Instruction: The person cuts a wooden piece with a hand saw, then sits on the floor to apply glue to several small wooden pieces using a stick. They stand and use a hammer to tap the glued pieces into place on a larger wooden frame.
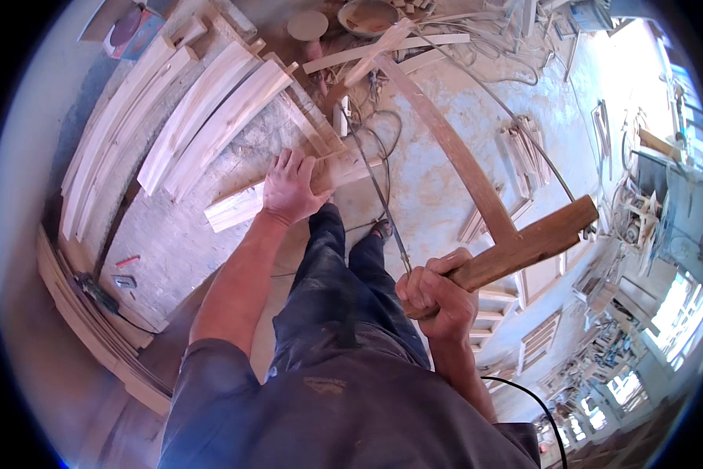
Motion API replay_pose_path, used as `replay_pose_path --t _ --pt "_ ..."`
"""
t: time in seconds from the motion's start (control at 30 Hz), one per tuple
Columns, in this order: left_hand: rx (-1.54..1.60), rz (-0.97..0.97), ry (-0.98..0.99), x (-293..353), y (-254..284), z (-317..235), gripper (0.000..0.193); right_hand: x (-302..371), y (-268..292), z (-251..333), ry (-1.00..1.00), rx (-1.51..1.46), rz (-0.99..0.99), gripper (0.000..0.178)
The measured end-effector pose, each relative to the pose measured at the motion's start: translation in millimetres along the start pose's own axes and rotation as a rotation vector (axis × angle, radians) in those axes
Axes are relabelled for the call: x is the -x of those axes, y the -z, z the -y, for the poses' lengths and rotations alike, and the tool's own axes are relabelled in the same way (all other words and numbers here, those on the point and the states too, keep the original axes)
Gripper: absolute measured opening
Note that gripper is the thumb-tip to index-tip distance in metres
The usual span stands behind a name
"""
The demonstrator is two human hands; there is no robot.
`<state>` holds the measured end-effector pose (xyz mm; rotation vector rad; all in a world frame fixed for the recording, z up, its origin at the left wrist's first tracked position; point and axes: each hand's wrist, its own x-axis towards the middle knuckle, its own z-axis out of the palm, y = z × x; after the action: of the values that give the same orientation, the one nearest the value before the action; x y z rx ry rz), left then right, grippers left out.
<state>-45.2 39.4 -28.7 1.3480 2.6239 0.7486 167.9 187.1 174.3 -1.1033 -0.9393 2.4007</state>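
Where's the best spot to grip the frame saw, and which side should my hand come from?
The frame saw is probably best held by the lower-left end of its near crossbar, coming from the body side, where the right hand grips it: that wood looks stout enough to wrap round, and the thin blade stretches away from the body.

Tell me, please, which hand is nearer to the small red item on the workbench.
Left. The left hand rests on a pale board, to the red item's right; the right hand is farther right, gripping the wooden frame of a saw.
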Motion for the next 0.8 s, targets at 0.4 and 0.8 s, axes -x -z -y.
replay_pose_path --t 0.4,0.8 --pt "-0.093 0.222 0.141 -10 8 -6 0.065 1 9 5 0.011 0.184 0.064 0.018" --pt "-0.047 0.151 0.124 -10 4 -6 0.062 -5 -2 -2 -0.215 0.006 -0.15 0.012"
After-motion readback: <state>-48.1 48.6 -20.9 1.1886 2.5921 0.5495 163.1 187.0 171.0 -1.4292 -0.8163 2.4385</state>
